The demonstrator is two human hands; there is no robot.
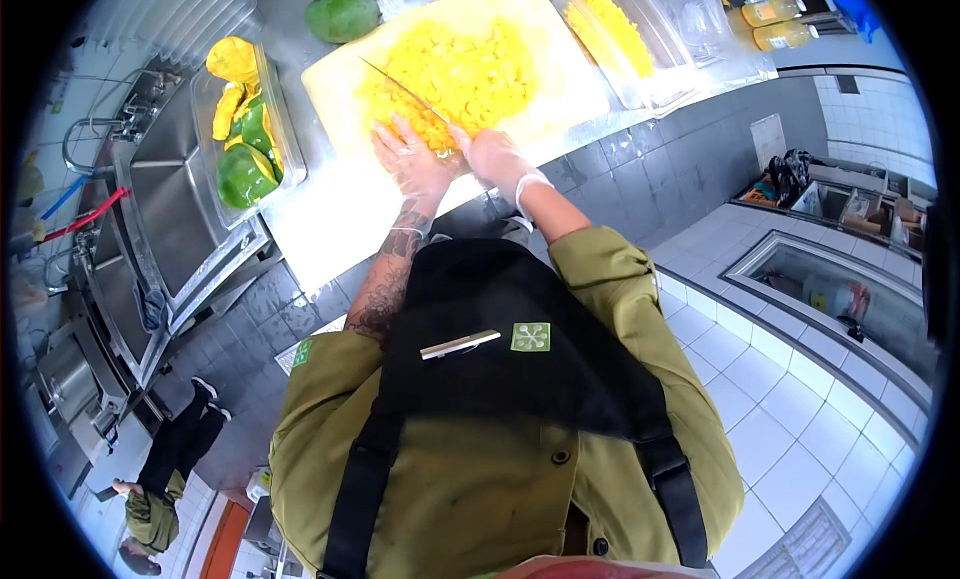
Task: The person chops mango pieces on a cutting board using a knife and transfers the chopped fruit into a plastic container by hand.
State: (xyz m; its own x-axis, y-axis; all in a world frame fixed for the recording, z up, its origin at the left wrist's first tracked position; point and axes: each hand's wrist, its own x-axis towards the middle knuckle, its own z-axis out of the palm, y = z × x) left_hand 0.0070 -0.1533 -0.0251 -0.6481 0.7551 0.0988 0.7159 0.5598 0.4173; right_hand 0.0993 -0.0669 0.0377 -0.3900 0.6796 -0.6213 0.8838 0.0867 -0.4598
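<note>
Diced yellow mango (480, 65) is spread in a heap over a pale cutting board (335, 84). My right hand (496, 160), in a clear glove, grips a knife at the board's near edge. The knife's thin blade (409, 90) slants away to the upper left across the mango pieces; its handle is mostly hidden in my hand. My left hand (414, 163), also gloved, rests with spread fingers at the near left edge of the heap, left of the blade. Beyond the board lies a whole green mango (343, 16).
A clear plastic tub (291, 140) left of the board holds green mango peels (246, 175). Another clear tub (667, 80) on the right contains diced mango (609, 31). Metal sinks (176, 211) stand to the left. Several bottles (784, 36) lie far right. Another person (154, 504) stands at lower left.
</note>
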